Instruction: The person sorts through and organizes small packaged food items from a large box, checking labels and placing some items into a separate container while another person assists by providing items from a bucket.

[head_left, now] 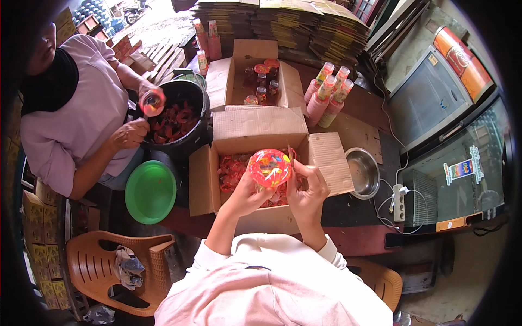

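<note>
My left hand [244,195] grips a round red cup [269,165] with a colourful printed film on top. Beside its right edge my right hand [307,193] holds a thin blade-like tool [290,153], partly hidden by my fingers. Beneath both hands is an open cardboard box [331,160] full of crumpled red wrappers [231,168]. Behind it, another open box [217,79] contains several red-lidded cups or jars [261,79].
A co-worker [76,125] at left holds a cup above a black bucket [198,117] of red scraps. Around me are a green basin [149,193], steel bowl [361,174], stacks of pink cups [318,106], power strip [398,206], glass-lidded cooler [454,163], flattened cardboard [337,32] and chair [92,261].
</note>
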`<state>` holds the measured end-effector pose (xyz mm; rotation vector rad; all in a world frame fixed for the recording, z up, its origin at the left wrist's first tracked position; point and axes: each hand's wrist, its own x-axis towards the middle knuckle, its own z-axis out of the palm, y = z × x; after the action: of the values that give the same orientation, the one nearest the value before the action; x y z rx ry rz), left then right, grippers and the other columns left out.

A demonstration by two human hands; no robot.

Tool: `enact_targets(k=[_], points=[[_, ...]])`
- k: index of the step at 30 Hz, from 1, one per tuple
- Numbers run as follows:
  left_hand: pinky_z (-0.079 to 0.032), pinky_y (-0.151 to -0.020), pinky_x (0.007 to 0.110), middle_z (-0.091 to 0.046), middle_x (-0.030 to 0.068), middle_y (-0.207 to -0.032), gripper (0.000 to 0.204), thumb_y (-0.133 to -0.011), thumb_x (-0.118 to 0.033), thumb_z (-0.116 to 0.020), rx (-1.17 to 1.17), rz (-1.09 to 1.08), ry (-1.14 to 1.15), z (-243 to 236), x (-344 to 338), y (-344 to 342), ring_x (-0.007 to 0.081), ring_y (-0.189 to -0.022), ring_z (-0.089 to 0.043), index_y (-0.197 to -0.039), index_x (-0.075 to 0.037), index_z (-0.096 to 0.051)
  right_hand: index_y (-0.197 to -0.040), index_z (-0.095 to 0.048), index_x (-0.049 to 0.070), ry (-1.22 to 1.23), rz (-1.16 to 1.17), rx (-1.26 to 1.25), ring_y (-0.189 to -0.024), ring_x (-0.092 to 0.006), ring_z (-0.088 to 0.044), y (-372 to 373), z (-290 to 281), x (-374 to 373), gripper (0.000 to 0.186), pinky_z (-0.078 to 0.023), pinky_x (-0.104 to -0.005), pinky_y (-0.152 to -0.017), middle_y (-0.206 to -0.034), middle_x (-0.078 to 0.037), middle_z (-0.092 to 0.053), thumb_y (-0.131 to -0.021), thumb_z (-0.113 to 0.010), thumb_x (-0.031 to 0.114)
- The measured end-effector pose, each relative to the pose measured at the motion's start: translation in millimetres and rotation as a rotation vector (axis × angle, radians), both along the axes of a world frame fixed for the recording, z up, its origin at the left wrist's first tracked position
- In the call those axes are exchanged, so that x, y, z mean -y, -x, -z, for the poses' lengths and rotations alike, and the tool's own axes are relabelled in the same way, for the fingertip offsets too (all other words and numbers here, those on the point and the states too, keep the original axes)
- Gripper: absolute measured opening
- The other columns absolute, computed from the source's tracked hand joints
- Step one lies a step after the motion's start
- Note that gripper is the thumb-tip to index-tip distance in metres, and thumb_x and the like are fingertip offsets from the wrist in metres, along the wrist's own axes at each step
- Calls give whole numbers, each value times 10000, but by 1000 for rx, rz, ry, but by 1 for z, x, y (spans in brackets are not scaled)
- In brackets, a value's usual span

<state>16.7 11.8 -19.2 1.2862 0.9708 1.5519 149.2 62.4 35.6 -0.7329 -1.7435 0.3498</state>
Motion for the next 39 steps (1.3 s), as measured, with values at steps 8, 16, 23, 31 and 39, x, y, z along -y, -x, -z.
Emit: enact_targets(k=[8, 16, 23, 31, 39], points=[[-337, -967, 323, -480, 94, -1194, 524, -776, -76, -619, -11, -21, -27, -4, -3, 2, 178, -1117, -453, -1244, -1, -395, -905, -632, 24, 31, -6, 7, -636, -211, -592, 2, -1, 0, 238, -466, -286, -550, -717, -97, -586, -681, -656, -54], [-392, -894, 324, -538, 73, -1092, 328, -765, -74, -657, -10, -114, -47, -21, -6, -4, 176, -1007, -511, -1072, -21, -554, -895, -630, 20, 98, 5, 2, -643, -203, -599, 2, 1, 6, 214, -470, -281, -561, -731, -95, -601, -693, -655, -47], [-427, -842, 285, -549, 47, -1081, 376, -799, -100, -655, -23, -70, -15, -16, -1, -4, 126, -978, -516, -1133, -12, -507, -889, -632, 16, 73, -25, -35, -656, -201, -604, 1, 2, 2, 215, -471, -281, -569, -739, -98, -601, -685, -672, -38], [-489, -636, 236, -535, 51, -1016, 404, -761, -14, -636, -15, -1, -20, -14, 0, -4, 87, -721, -557, -1132, -3, -479, -906, -636, 16, 88, -35, -38, -663, -203, -605, -2, 2, 3, 238, -471, -282, -580, -740, -94, -599, -679, -667, -48], [-487, -638, 230, -576, 31, -918, 424, -732, -32, -631, 8, 4, -5, -31, 6, -3, 80, -726, -574, -1129, -4, -485, -902, -634, 16, 82, -87, -49, -660, -199, -603, -4, -2, 4, 249, -472, -282, -582, -735, -92, -598, -672, -649, -77]])
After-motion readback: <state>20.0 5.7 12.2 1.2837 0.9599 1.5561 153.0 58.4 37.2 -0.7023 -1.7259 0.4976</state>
